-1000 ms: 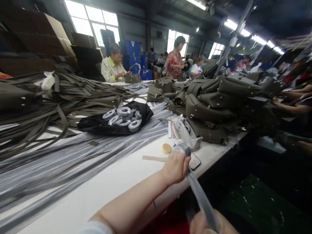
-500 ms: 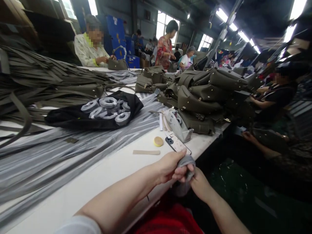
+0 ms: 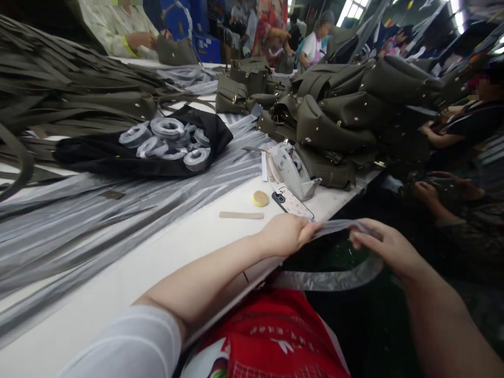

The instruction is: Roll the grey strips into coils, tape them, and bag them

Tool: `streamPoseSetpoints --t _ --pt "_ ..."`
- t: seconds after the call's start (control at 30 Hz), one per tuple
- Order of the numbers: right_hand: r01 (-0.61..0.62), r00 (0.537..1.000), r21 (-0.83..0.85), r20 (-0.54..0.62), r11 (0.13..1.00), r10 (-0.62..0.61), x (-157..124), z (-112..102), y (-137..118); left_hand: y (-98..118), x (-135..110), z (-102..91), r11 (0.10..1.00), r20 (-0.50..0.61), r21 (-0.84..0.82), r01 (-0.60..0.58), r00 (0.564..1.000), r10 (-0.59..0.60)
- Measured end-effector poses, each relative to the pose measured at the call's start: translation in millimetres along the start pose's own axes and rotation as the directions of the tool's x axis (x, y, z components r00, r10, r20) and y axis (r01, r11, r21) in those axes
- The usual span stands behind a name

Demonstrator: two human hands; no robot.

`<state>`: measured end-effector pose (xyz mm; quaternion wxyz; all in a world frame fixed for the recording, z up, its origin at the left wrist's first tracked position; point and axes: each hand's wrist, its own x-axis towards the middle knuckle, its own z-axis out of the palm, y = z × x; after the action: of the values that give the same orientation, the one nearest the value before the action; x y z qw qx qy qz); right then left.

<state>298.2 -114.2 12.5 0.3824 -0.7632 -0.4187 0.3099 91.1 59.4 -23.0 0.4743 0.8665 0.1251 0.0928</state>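
Note:
A grey strap wrapped in clear plastic film (image 3: pixel 334 281) stretches between my hands, in front of the table edge. My left hand (image 3: pixel 289 232) is closed on one part of it beside the phone (image 3: pixel 297 205). My right hand (image 3: pixel 388 244), out to the right, pinches the strap between thumb and fingers. From there the strap loops down and runs back left above the red apron (image 3: pixel 275 331). On the white table lie a small yellow-edged disc (image 3: pixel 260 198) and a flat beige strip (image 3: pixel 241 215). Behind the phone stands a tape dispenser (image 3: pixel 297 170).
Rolled, film-wrapped straps (image 3: pixel 167 128) rest on a black cloth bag (image 3: pixel 94 163). Long wrapped straps (image 3: pixel 98 226) cover the table's left side. Dark olive handbags (image 3: pixel 338 123) are piled at the back right. Several people work around the table, one close on the right (image 3: pixel 457 128).
My hands have moved apart, the right one going right, and the bunched grey strap between them is now drawn out into a loop. The view has tilted down.

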Motion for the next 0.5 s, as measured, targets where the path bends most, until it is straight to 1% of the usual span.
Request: streamPoseSetpoints --t 0.03,0.07,0.1,0.13,0.17,0.2,0.27,0.33,0.4,0.43,0.47,0.5 --pt "0.03 0.999 -0.127 0.013 0.991 -0.029 4 -3 4 3 0 0.5 0.983 0.094 -0.167 0.07 0.994 -0.054" --pt "0.077 0.996 -0.199 0.057 0.977 -0.066 6 -1 7 6 -1 0.7 0.929 0.198 -0.341 0.146 0.977 -0.081" --pt "0.126 0.988 -0.215 0.117 0.968 -0.103 6 6 10 7 -1 0.8 0.838 0.291 -0.495 0.227 0.953 -0.086" --pt "0.164 0.976 -0.196 0.176 0.967 -0.13 4 15 12 7 -2 0.7 0.73 0.36 -0.614 0.3 0.93 -0.08" --pt "0.186 0.964 -0.162 0.222 0.969 -0.148 2 28 14 7 -2 0.1 0.622 0.401 -0.698 0.355 0.913 -0.072" --pt "0.193 0.958 -0.128 0.239 0.973 -0.158 -1 41 16 6 -3 -1.3 0.522 0.421 -0.758 0.392 0.905 -0.07" --pt "0.178 0.968 -0.073 0.19 0.981 -0.161 -3 69 21 4 -3 -7.1 0.354 0.434 -0.833 0.425 0.899 -0.058" --pt "0.128 0.982 -0.042 0.147 0.991 -0.121 -2 93 27 3 -2 -17.1 0.204 0.395 -0.898 0.39 0.919 -0.021" --pt "0.069 0.982 -0.025 0.178 0.997 -0.063 2 110 33 4 -1 -28.4 0.072 0.291 -0.955 0.289 0.957 0.011" --pt "0.045 0.974 -0.018 0.221 0.999 -0.04 3 116 34 5 -1 -33.4 0.029 0.213 -0.977 0.212 0.977 0.008" --pt "0.028 0.96 -0.011 0.28 1.0 -0.024 3 121 33 5 -1 -37.4 0.013 0.116 -0.993 0.116 0.993 -0.014" --pt "0.019 0.94 0.003 0.34 1.0 -0.019 2 124 31 6 -1 -40.1 0.036 0.006 -0.999 0.008 0.999 -0.045"
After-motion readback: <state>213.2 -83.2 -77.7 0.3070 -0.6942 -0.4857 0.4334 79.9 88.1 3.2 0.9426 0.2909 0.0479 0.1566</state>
